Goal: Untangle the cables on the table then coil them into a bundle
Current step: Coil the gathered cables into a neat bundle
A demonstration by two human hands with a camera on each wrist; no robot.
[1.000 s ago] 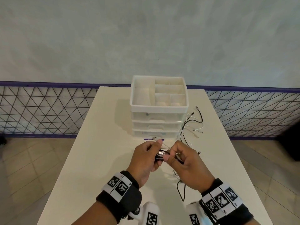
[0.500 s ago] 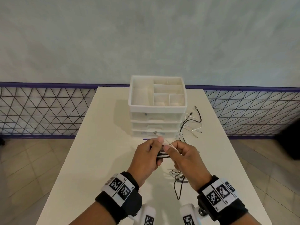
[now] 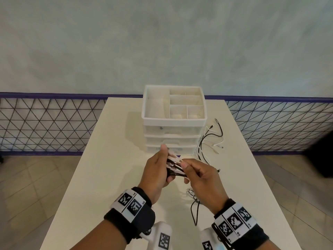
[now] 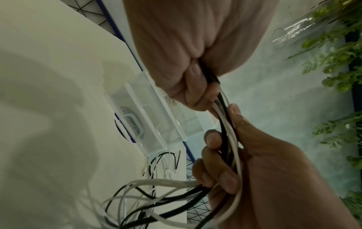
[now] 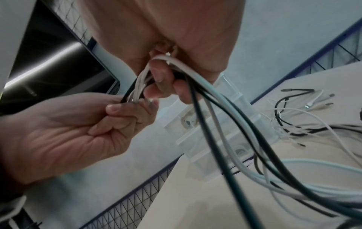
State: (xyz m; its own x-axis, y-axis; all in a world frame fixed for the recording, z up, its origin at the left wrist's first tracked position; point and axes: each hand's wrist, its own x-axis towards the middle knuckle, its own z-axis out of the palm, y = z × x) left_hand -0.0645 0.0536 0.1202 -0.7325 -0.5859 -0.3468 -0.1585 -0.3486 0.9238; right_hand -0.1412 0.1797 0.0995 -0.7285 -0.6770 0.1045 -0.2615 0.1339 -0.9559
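Observation:
Both hands hold one bunch of black and white cables above the table's middle. My left hand grips the plug ends in a fist, thumb up; in the left wrist view this left hand has its fingers curled round the strands. My right hand pinches the same cables just to the right, and the right wrist view shows the fingers wrapped round them. The cables run from one fist into the other. Loose lengths hang below my right hand onto the table.
A white drawer organizer stands on the white table, just beyond the hands. The cables' far ends spread on the table to its right. A wire fence and tiled floor lie past the table's edges.
My left hand has shifted slightly left and tilted, thumb now pointing up toward the drawers. The hands have drawn a little apart, so more cable shows between them.

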